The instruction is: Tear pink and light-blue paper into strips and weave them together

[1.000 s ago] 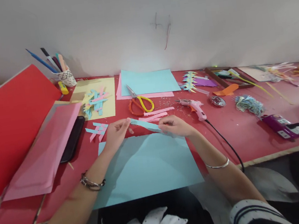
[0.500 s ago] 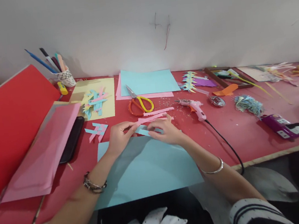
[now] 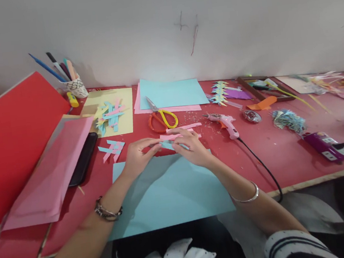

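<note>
Between my two hands, above the far edge of a blue paper sheet (image 3: 174, 195), is a light blue paper strip (image 3: 167, 145). My left hand (image 3: 139, 154) pinches its left end between thumb and fingers. My right hand (image 3: 191, 146) has thumb and fingers closed on the strip's right part. Just beyond the fingers lie pink paper strips (image 3: 187, 126), partly hidden by my right hand. Left of my left hand rests a small woven piece of blue and pink strips (image 3: 112, 149). Scissors (image 3: 163, 119) with red and yellow handles lie behind the hands.
A pink glue gun (image 3: 224, 123) with a black cord lies right of my hands. At left are a red board (image 3: 20, 143), pink sheets (image 3: 52, 173) and a black phone-like object (image 3: 83, 160). A pen cup (image 3: 76, 88) stands by the wall. A wooden tray (image 3: 284, 97) sits back right.
My right hand has shifted its grip, with its fingers now reaching over the strip. The blue strip looks shorter between the hands, and its slant has lessened.
</note>
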The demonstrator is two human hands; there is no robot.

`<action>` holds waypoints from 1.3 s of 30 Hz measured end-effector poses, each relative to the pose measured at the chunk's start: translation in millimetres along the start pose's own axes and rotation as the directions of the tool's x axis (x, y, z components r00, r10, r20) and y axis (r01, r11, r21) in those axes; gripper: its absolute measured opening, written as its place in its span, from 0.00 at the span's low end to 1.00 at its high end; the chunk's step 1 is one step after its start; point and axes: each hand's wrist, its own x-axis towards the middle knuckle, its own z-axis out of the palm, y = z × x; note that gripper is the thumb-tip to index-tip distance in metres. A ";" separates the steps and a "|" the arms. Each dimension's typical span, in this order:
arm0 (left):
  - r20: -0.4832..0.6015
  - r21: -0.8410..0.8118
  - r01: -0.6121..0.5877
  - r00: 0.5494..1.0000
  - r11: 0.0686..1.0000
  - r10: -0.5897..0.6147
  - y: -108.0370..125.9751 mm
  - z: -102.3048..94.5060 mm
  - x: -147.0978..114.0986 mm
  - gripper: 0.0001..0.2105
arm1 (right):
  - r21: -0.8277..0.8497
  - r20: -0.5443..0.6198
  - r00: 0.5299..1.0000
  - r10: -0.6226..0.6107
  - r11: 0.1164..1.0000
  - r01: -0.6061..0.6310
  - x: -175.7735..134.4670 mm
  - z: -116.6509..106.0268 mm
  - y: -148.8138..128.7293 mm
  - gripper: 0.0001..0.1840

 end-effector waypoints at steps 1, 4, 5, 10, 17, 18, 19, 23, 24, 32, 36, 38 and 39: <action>0.007 -0.003 -0.008 1.000 1.000 0.008 0.2 -0.6 0.2 0.09 | 0.044 0.012 1.000 -0.010 0.999 0.009 0.2 0.1 1.2 0.13; 0.031 -0.037 -0.006 1.000 0.999 0.007 0.5 -0.5 0.2 0.10 | 0.164 0.030 1.000 0.000 0.986 -0.005 1.0 2.4 4.2 0.13; 0.033 -0.052 -0.002 0.999 0.999 0.004 0.5 -0.1 0.1 0.10 | 0.185 0.031 0.999 0.022 0.982 -0.027 1.4 3.3 4.9 0.13; 0.031 -0.090 -0.010 0.999 0.996 0.013 -1.1 0.0 0.0 0.09 | 0.252 0.076 0.995 0.071 0.964 -0.088 2.0 2.4 5.8 0.15; 0.032 -0.093 -0.056 0.998 0.994 0.059 -2.4 -0.6 -0.1 0.09 | 0.437 0.187 0.982 0.022 0.893 -0.103 1.3 -0.4 3.4 0.15; 0.040 -0.099 -0.060 0.997 0.993 0.064 -2.3 -0.3 -0.2 0.09 | 0.439 0.175 0.984 0.040 0.891 -0.114 1.6 -0.1 2.7 0.15; 0.041 -0.106 -0.060 0.997 0.993 0.064 -2.2 0.0 -0.4 0.09 | 0.435 0.163 0.985 0.056 0.892 -0.123 1.9 0.2 1.9 0.15; 0.028 -0.121 -0.042 0.999 0.992 0.046 -2.2 0.6 -0.6 0.09 | 0.391 0.123 0.989 0.085 0.912 -0.127 2.7 0.8 -0.3 0.14; 0.024 -0.122 -0.036 0.999 0.992 0.039 -2.6 0.9 -0.6 0.10 | 0.379 0.116 0.990 0.083 0.917 -0.122 2.7 0.8 -0.4 0.14; 0.100 -0.188 0.094 0.992 0.978 -0.076 -4.7 3.6 -1.1 0.16 | 0.366 0.095 0.992 0.085 0.923 -0.115 2.0 1.0 1.6 0.16; 0.153 -0.225 0.147 0.982 0.963 -0.114 -2.7 2.7 -1.4 0.23 | 0.381 0.107 0.990 0.087 0.916 -0.122 1.3 0.7 0.3 0.16; 0.196 -0.260 0.177 0.972 0.949 -0.127 -2.8 2.5 -0.7 0.26 | 0.377 0.109 0.991 0.072 0.920 -0.108 1.1 0.6 -0.1 0.17; 0.216 -0.275 0.190 0.967 0.943 -0.131 -3.3 2.6 -0.2 0.26 | 0.375 0.110 0.992 0.064 0.921 -0.101 1.1 0.6 -0.1 0.17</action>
